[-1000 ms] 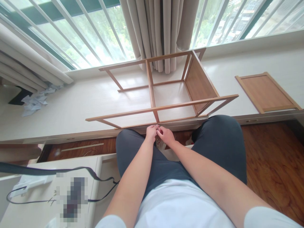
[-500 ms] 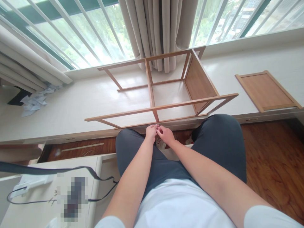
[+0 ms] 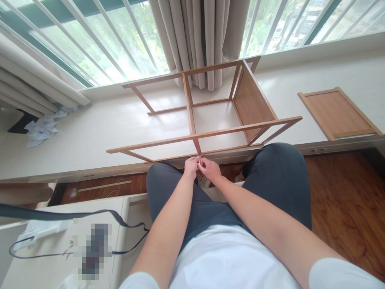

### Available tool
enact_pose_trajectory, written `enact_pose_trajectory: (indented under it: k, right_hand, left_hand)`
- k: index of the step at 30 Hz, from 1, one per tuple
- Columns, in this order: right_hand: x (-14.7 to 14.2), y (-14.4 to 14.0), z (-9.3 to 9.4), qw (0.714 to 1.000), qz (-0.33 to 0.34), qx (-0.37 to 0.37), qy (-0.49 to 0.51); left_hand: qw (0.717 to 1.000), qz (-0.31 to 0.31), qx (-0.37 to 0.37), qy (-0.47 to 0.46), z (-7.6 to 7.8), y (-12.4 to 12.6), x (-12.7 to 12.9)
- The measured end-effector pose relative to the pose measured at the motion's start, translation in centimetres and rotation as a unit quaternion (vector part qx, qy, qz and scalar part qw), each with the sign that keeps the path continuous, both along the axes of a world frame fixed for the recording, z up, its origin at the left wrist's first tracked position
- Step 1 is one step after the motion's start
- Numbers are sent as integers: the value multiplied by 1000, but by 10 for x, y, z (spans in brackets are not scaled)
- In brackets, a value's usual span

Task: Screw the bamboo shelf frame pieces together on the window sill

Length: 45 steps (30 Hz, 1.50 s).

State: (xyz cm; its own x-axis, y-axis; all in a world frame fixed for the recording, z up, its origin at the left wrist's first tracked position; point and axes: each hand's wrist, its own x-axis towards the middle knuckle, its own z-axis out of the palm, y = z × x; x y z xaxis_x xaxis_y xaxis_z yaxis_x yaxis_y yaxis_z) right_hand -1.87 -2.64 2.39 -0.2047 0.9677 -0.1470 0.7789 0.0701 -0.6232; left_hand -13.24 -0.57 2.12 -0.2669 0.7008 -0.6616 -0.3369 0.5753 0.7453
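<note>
A wooden shelf frame (image 3: 192,120) lies on its side on the white window ledge (image 3: 90,132), with one solid panel at its right end. My left hand (image 3: 191,167) and my right hand (image 3: 210,170) meet fingertip to fingertip just below the frame's near rail, between my knees. Together they pinch a tiny metal piece (image 3: 199,161), too small to identify. Both hands are closed around it.
A loose wooden panel (image 3: 338,113) lies on the ledge at the right. Crumpled paper (image 3: 40,130) sits at the far left by a curtain. A white box (image 3: 60,241) with a black cable (image 3: 120,220) stands at lower left. Wooden floor spreads to the right.
The hands stay together at the same spot, fingers shifting slightly. The view has tipped a little, nothing else moved.
</note>
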Motion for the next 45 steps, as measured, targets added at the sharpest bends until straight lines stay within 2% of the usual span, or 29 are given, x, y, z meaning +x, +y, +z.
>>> enact_pose_trajectory:
  k: [7,14,23,31,34,37,39,41,43,45]
  right_hand:
    - [-4,1,7,997,35,-8,-66]
    - [-7,4,11,993,41,-4,-109]
    - [-9,4,20,989,62,-27,-135]
    - [-8,3,11,993,49,-13,-107]
    - [-6,3,-1,999,15,-24,-34]
    - [-3,2,-15,989,-14,-58,134]
    - [-3,2,-23,959,-30,-97,266]
    - [-3,3,-28,916,-54,-147,370]
    - [-4,4,-30,876,-81,-196,433]
    - [-5,6,-31,849,-97,-231,465]
  left_hand:
    - [1000,12,14,-15,-5,1,-1]
    - [999,19,21,-22,-8,1,-2]
    - [999,34,24,-26,-1,2,1]
    - [999,30,12,-17,3,2,2]
    - [1000,24,4,-9,2,2,2]
    - [1000,15,-7,3,1,2,1]
    - [1000,8,-11,13,0,2,0]
    - [1000,2,-12,21,0,2,-1]
    - [1000,-4,-11,25,0,2,-1]
    - [1000,-10,-10,25,1,2,-1]
